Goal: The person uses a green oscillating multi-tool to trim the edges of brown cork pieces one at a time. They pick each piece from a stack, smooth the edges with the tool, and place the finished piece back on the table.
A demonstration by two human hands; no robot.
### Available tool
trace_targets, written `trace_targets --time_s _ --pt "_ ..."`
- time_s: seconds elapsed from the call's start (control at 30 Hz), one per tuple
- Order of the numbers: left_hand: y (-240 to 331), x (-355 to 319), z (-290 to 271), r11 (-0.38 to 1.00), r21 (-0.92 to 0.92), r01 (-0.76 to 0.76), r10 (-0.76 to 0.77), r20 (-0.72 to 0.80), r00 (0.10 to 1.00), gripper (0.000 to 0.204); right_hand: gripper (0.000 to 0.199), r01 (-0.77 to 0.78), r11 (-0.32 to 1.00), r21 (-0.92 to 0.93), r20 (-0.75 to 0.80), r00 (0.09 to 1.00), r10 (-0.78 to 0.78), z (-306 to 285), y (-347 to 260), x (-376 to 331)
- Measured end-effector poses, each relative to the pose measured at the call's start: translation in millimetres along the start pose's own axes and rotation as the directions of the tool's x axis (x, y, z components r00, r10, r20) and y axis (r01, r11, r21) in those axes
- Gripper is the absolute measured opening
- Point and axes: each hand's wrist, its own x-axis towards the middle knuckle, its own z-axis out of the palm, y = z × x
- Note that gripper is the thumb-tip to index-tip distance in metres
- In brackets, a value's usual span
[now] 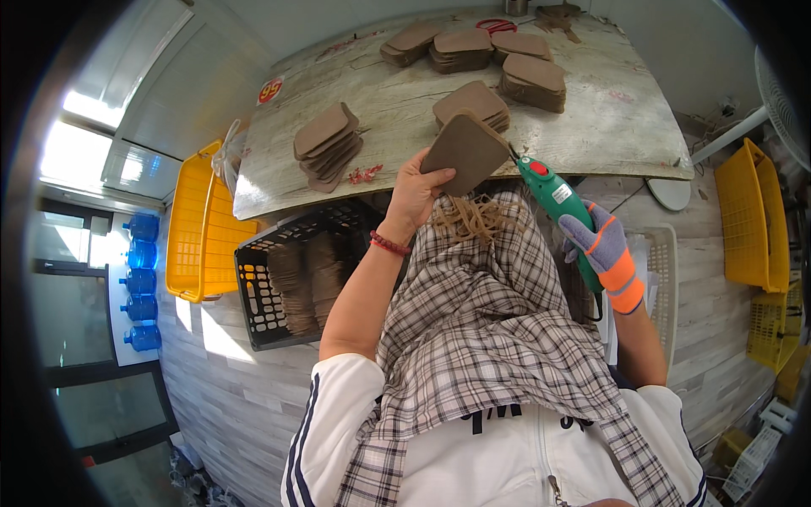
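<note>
Holding: the left hand point(416, 188) grips a flat brown piece point(465, 152) by its lower left edge, thumb on the face, raised above the lap
Left hand state: closed around the brown piece, bare, with a red bead bracelet point(389, 244) at the wrist
Right hand point(605, 250): wears a grey and orange glove and wraps tightly around a green power tool point(559, 203)
Tool tip: points up and left, touching the right edge of the brown piece
Tool detail: a red button near the front, a dark cord at the rear
Lap: a checked cloth point(490, 321) covers it, with thin curled shavings point(473, 218) lying just below the brown piece
Table point(405, 118): pale wood grain, bearing several stacks of brown pieces point(328, 145) and red scissors point(496, 25) at the far edge
Left of the knees: a black crate point(287, 279) holding more brown pieces, a yellow basket point(196, 224) beside it
Right side: a white basket point(663, 253) near the gloved hand, yellow baskets point(748, 220) farther off
Far left: blue water bottles point(142, 279) in a row
</note>
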Motion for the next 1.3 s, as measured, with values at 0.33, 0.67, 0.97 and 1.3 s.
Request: trace_targets --time_s 0.33,0.67,0.97,1.3 --pt "2 1 -7 0.993 0.036 0.109 -0.11 0.033 0.993 0.042 0.036 -0.011 1.0 -0.011 0.05 0.999 0.012 -1 -3 -2" --pt "-6 -7 -3 0.958 0.119 0.261 -0.273 0.093 0.958 0.042 0.035 -0.011 0.999 -0.038 0.044 0.999 0.012 5 -6 1" --pt "12 -7 -10 0.9 0.358 0.248 -0.305 0.112 0.946 0.038 0.031 -0.03 0.998 -0.051 0.105 0.994 0.036 1 -12 0" --pt "33 -6 -22 0.935 0.353 0.02 -0.024 0.006 1.0 0.015 0.036 -0.057 0.991 -0.122 0.24 0.967 0.085 -1 -8 -5"
